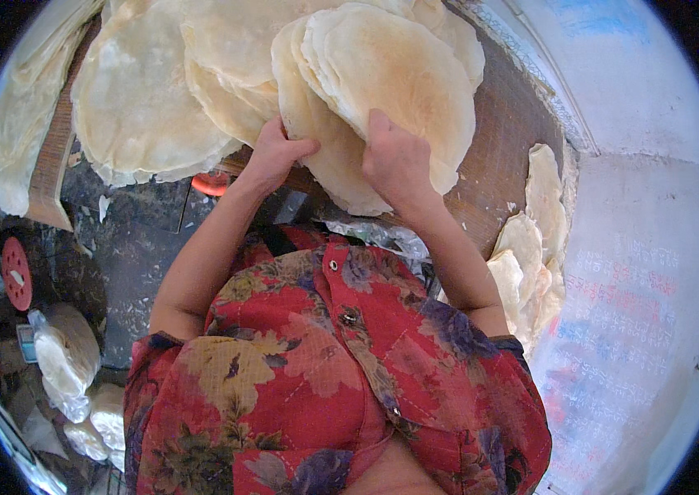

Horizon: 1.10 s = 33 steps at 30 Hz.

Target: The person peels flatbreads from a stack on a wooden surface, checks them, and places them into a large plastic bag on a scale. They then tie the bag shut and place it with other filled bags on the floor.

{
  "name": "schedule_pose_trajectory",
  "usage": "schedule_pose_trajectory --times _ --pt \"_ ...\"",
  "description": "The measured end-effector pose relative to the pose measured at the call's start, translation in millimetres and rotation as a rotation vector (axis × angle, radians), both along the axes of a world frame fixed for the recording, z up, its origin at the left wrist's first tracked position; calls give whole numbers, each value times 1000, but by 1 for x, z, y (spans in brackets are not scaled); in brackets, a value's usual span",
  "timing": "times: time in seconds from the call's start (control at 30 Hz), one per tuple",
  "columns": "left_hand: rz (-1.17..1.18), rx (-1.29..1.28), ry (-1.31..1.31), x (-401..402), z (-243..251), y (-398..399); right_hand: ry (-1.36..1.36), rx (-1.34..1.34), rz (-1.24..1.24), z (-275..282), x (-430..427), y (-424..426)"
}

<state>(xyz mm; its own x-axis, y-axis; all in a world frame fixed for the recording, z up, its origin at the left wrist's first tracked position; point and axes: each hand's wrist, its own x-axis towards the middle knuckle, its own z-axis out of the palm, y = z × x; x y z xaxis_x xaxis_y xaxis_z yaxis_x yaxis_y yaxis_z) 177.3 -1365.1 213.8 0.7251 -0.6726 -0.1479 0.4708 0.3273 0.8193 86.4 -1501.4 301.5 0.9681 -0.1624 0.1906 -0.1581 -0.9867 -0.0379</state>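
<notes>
Large thin round flatbreads lie in overlapping piles before me. My left hand [278,151] grips the near-left edge of a lower flatbread [334,148], its thumb lying on top. My right hand [397,162] holds the near edge of a small overlapping stack of browned flatbreads [395,68], which fans out above the lower one. The fingers beneath the sheets are hidden. Left of my hands, a wide pale stack of flatbreads [145,93] hangs past the table's near edge. Another folded pile [232,99] sits between that stack and my left hand.
The brown wooden table [501,167] carries crumbs. Broken flatbread pieces [525,247] lean along the wall [640,216], which bears handwriting. A long flatbread pile [34,117] hangs over a board at far left. Below left are a red stool [17,273] and plastic-bagged goods [65,365].
</notes>
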Motion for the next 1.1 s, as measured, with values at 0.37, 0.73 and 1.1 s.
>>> schedule_pose_trajectory --times 0.37,0.73,1.1 --pt "55 79 -71 -2 9 -6 3 50 39 1 -3 0" --pt "133 169 -211 -12 13 -16 24 132 49 1 -7 12" --pt "218 222 -291 -22 -4 -19 78 -29 -64 37 5 -7"
